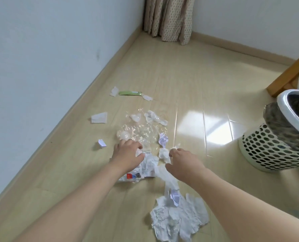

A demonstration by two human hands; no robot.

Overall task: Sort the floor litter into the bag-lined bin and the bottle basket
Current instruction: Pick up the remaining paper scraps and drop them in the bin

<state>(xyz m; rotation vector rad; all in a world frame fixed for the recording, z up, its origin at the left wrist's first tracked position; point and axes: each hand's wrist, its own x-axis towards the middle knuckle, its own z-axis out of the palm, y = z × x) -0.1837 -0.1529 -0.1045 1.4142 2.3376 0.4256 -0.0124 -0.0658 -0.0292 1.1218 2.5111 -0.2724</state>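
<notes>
Two bare hands are down on the pale wood-look floor (188,81), right in the litter. The left hand (127,153) has its fingers curled over a small white paper wad (138,152) sitting at the top edge of a crumpled white printed sheet (145,169); that sheet has red and blue blocks on it but the writing is too mangled to read. The right hand (183,159) is pinching a bit of white tissue (175,146) at its fingertips, with another white tissue ball (163,153) just beside its thumb. Rough count of the rest: one big crinkly clear plastic film (141,130) with around three white wads on it, one purple-tinted crumpled paper (163,139) at its right edge, one small folded white scrap (102,143) off to the left, one flat white paper piece (99,117) nearer the wall, one green plastic wrapper (130,93) flanked by two white scraps, and one large wrinkled white paper sheet (180,217) close to the camera with a little purple scrap on top. Over on the right stands one white perforated plastic bin (267,151) lined with a dark bag (283,123); something green shows inside, can't tell what. Well apart from the litter.
</notes>
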